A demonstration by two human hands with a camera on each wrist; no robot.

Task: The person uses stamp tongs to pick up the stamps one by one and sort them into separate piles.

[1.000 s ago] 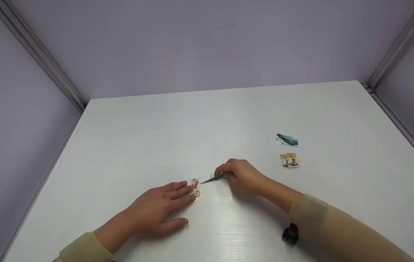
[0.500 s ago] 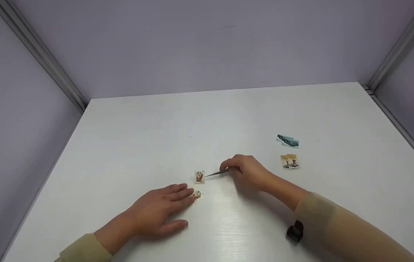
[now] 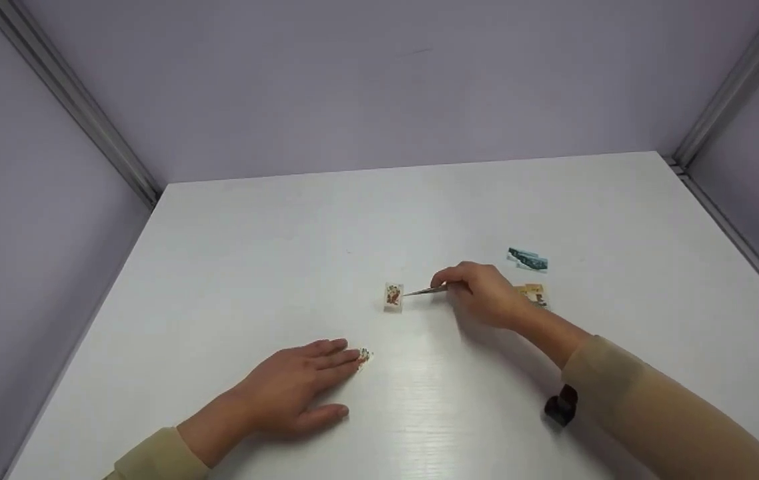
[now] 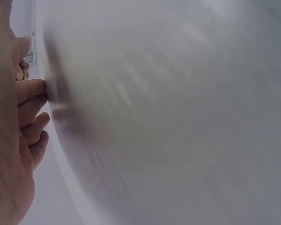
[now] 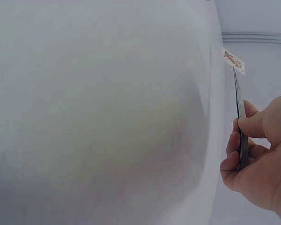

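The thin metal tweezers [image 3: 425, 291] lie nearly level, tips pointing left, clamping a small orange-printed stamp [image 3: 393, 295] held above mid-table. The right hand [image 3: 483, 293] pinches them, fingers curled. The left hand [image 3: 293, 387] rests flat, fingers straight, fingertips on a second small stamp [image 3: 363, 355] on the white table [image 3: 253, 253]

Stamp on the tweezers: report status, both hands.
Right hand grips tweezers, stamp in the tips, off the table. Left hand flat, fingertips on second stamp. Nothing in the way.
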